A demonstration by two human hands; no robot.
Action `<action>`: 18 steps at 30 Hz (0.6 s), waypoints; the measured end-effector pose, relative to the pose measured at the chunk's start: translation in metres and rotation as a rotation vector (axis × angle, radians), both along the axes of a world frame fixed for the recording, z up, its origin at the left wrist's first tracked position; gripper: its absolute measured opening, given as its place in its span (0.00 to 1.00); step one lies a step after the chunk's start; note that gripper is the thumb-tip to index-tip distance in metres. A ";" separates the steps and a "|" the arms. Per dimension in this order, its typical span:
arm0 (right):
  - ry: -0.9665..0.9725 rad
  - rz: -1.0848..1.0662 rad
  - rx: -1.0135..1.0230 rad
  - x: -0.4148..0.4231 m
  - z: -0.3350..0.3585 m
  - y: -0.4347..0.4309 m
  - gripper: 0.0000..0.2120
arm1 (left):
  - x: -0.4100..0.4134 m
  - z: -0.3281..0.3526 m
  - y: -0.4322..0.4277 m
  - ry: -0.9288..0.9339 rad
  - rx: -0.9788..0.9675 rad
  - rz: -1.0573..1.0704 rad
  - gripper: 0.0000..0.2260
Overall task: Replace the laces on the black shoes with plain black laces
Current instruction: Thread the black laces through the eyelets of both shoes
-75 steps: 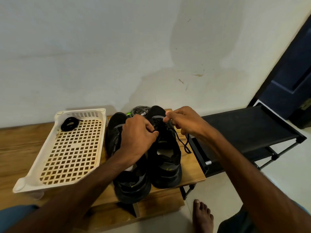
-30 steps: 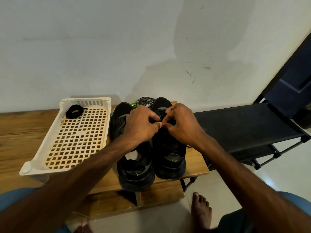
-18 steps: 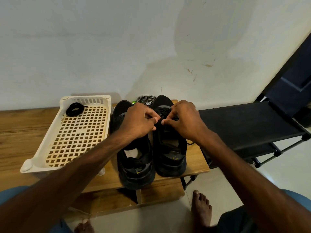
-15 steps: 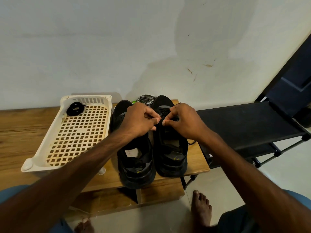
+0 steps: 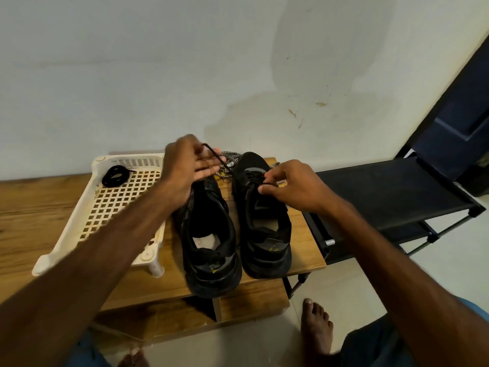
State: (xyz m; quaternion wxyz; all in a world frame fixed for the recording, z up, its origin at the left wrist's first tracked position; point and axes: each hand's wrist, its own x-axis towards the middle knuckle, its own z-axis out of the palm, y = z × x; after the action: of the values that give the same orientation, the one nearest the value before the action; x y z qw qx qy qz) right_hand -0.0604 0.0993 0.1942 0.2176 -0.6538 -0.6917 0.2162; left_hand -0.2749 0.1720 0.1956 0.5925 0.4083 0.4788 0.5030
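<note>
The left hand [image 5: 185, 170] has been raised, a black lace [image 5: 211, 154] pinched in its fingers [image 5: 209, 172]; the lace's other end is pinched by the right hand [image 5: 293, 186]. Two black shoes [image 5: 262, 221] stand on the bench [image 5: 304, 234], and one coiled lace [image 5: 115, 176] lies in one tray [image 5: 105, 207].

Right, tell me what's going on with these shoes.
A person is threading a black lace into the black shoe on the right of the pair on the wooden bench. The left hand holds one end lifted and taut, while the right hand pinches the lace at the eyelets. The other black shoe stands beside it. A coiled black lace lies in the cream basket, and black-and-white patterned laces lie behind the shoes.
</note>
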 end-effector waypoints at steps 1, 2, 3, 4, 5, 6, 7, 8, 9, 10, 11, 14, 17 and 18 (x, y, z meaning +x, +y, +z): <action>0.018 -0.005 0.011 0.005 0.004 -0.001 0.09 | -0.008 0.004 0.004 -0.173 -0.070 -0.001 0.10; 0.037 -0.009 0.032 0.010 0.008 -0.003 0.11 | -0.013 0.006 0.007 -0.298 -0.122 -0.012 0.09; 0.073 -0.016 0.056 0.015 0.011 -0.003 0.12 | -0.015 0.008 0.009 -0.341 -0.151 -0.039 0.09; 0.134 -0.032 0.076 0.019 0.013 -0.004 0.11 | -0.014 0.008 0.008 -0.263 -0.131 -0.092 0.09; 0.212 -0.058 0.086 0.021 0.014 -0.004 0.10 | -0.010 0.008 0.005 -0.009 -0.035 -0.165 0.09; 0.282 -0.080 0.088 0.021 0.014 -0.004 0.10 | -0.004 0.006 0.000 0.374 0.143 -0.256 0.09; 0.334 -0.088 0.088 0.019 0.013 -0.003 0.09 | 0.001 0.003 -0.005 0.756 0.347 -0.340 0.08; 0.368 -0.082 0.088 0.018 0.012 -0.003 0.09 | 0.006 -0.003 -0.010 1.026 0.498 -0.386 0.04; 0.387 -0.067 0.088 0.016 0.010 -0.003 0.08 | 0.009 -0.007 -0.017 1.183 0.580 -0.420 0.02; 0.383 -0.045 0.086 0.014 0.009 -0.003 0.07 | 0.011 -0.010 -0.024 1.275 0.624 -0.441 0.05; 0.354 -0.022 0.080 0.013 0.009 -0.003 0.08 | 0.011 -0.012 -0.028 1.314 0.664 -0.447 0.06; 0.197 0.006 0.039 0.011 0.005 -0.004 0.12 | 0.008 -0.004 -0.026 1.231 0.725 -0.390 0.05; 0.081 -0.006 0.018 0.009 -0.001 -0.005 0.15 | 0.003 0.008 -0.016 0.976 0.738 -0.275 0.08; 0.044 -0.011 0.007 0.008 -0.002 -0.004 0.15 | 0.001 0.011 -0.013 0.795 0.681 -0.244 0.08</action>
State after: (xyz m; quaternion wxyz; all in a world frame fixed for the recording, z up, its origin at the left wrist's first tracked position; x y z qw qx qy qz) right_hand -0.0520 0.0948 0.1924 0.2363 -0.6518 -0.6840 0.2271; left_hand -0.2735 0.1586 0.2068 0.2538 0.7890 0.4250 0.3640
